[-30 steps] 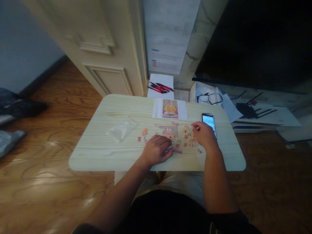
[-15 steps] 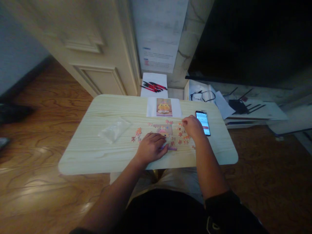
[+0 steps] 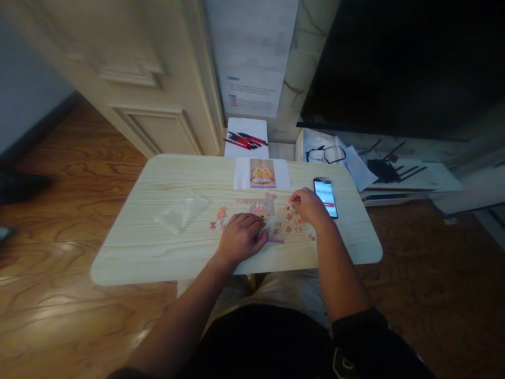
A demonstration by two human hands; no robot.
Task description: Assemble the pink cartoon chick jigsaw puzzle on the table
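"Pale wood-grain table (image 3: 134, 247), partly joined puzzle (image 3: 261, 209) mid-table. Hands?"

"Left hand (image 3: 241, 237) palm-down over the puzzle's near-left part, fingers loose, no clench; probably steadying it. Right hand (image 3: 310, 205): fingertips pinched together by the far edge of the loose pieces (image 3: 289, 216). Piece between them? Can't tell."

"Why's the printed picture (image 3: 262, 173) beyond?"

"Likely so it's in plain sight, neither hand covering it."

"Versus a second ago?"

"View's swung; table things sit further left in it. Right hand's slightly nearer the puzzle, covering less of the phone (image 3: 326, 199). Left hand: same spot on the puzzle."
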